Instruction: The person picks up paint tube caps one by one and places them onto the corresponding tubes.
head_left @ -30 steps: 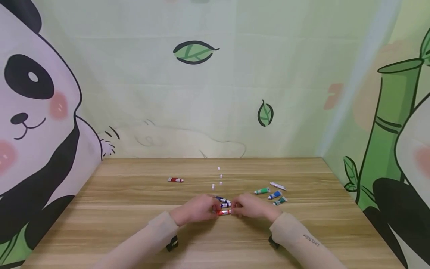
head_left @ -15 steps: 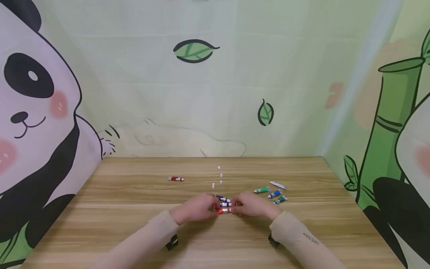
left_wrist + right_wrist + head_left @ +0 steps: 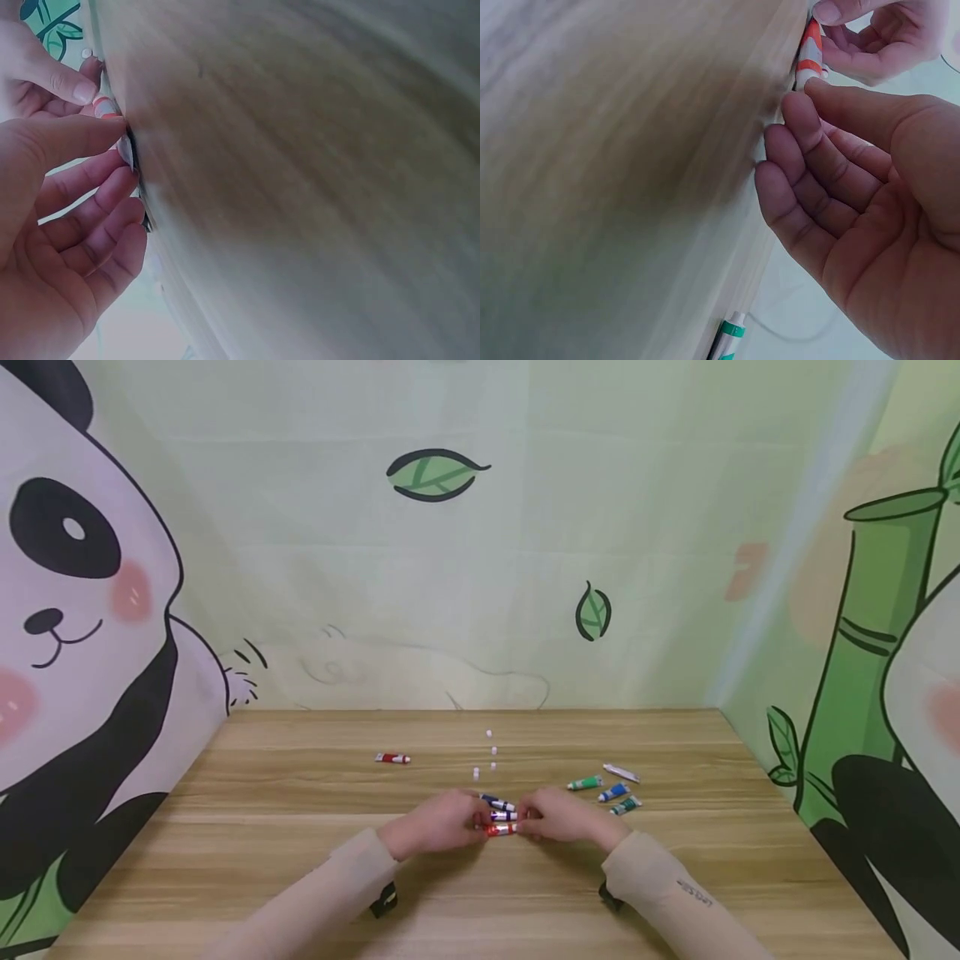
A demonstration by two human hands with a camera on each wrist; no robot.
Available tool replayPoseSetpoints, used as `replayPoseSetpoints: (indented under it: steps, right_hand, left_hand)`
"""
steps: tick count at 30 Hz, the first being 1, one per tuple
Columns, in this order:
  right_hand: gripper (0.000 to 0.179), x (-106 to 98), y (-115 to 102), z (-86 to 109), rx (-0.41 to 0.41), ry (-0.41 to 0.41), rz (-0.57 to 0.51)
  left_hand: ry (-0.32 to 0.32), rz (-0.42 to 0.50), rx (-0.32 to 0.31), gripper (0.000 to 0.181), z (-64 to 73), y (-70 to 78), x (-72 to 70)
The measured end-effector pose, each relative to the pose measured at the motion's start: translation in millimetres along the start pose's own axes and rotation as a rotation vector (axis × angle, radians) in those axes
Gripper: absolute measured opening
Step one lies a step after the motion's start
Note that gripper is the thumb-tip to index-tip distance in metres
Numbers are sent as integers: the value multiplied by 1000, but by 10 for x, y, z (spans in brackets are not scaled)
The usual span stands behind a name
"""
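Observation:
An orange-red paint tube (image 3: 501, 830) lies crosswise between the two hands, close over the wooden table. The left hand (image 3: 442, 821) pinches its tail end between thumb and fingers; the crimped end is partly hidden by them in the left wrist view. At the opposite end, the right hand (image 3: 562, 817) pinches the white cap (image 3: 806, 78) between thumb and forefinger, its other fingers loosely curled. Just beyond this tube, a purple-banded paint tube (image 3: 504, 816) and a dark blue paint tube (image 3: 497, 802) lie nearly side by side, their left ends partly behind the left hand.
Right of the hands lie a green tube (image 3: 585, 783), a blue tube (image 3: 613, 792), a dark green tube (image 3: 626, 806) and a whitish tube (image 3: 621, 772). A dark red tube (image 3: 393, 758) lies back left. Several small white pieces (image 3: 476, 773) dot the table's (image 3: 300, 752) middle.

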State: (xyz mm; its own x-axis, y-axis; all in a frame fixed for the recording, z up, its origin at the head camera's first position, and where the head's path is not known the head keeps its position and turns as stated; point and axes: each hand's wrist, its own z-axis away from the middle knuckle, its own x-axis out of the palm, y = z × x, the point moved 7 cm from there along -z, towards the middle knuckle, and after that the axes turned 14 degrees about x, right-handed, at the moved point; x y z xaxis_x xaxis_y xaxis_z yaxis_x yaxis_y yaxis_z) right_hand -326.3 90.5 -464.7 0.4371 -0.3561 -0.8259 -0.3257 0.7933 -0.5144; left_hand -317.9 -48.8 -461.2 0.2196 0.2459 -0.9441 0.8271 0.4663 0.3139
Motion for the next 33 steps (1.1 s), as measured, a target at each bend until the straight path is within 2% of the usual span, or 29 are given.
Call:
replayPoseSetpoints:
  steps: [4, 8, 12, 16, 24, 29, 33]
  right_hand:
    - [10, -40, 20, 27, -19, 11, -2]
    - [8, -98, 76, 56, 10, 19, -12]
    - [10, -149, 110, 72, 14, 26, -18]
    - [9, -185, 112, 75, -8, 39, -6]
    - [12, -249, 59, 48, -16, 58, -23]
    - [10, -333, -10, 19, -39, 75, -38]
    - [12, -381, -109, -13, -61, 79, -26]
  left_hand:
    - [-1, 58, -33, 11, 43, -40, -29]
    - [16, 109, -68, 16, 86, -81, -114]
    - [43, 123, -57, 17, 112, -94, -205]
    - [47, 125, -57, 16, 135, -117, -239]
    - [85, 75, -81, 11, 259, -214, -328]
    - [129, 57, -96, 14, 406, -302, -493]
    - [176, -13, -80, 14, 578, -352, -669]
